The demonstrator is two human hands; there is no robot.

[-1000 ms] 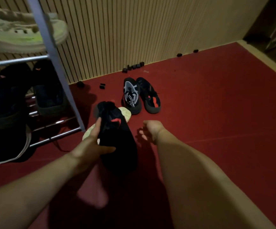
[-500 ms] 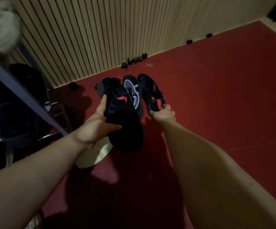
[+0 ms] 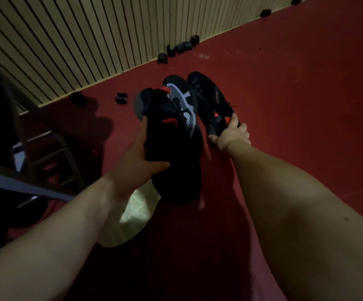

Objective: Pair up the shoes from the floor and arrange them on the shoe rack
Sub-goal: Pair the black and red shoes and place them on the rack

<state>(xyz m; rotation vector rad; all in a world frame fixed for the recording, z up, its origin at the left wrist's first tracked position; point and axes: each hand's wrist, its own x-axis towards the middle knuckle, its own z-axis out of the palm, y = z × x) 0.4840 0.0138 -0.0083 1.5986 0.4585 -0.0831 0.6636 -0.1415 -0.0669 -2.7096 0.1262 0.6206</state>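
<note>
My left hand (image 3: 138, 161) grips a black shoe with red marks (image 3: 169, 157), held above the red floor. My right hand (image 3: 230, 135) is closed on the heel end of a second black shoe with red marks (image 3: 211, 101) that lies on the floor to the right. Between the two lies a black shoe with a white pattern (image 3: 182, 101), partly covered by the held shoe. A pale cream shoe (image 3: 132, 216) lies on the floor under my left forearm. The metal shoe rack (image 3: 52, 148) stands at the left with dark shoes on it, hard to make out.
A slatted beige wall (image 3: 111, 40) runs along the back. Several small black blocks (image 3: 182, 46) sit at its foot, one more (image 3: 121, 98) on the red floor (image 3: 295, 94). A grey rack bar (image 3: 24, 185) crosses the lower left.
My right hand reached forward and closed on the heel of the right black shoe. My left hand kept its shoe and the view tipped down and forward, toward the floor shoes.
</note>
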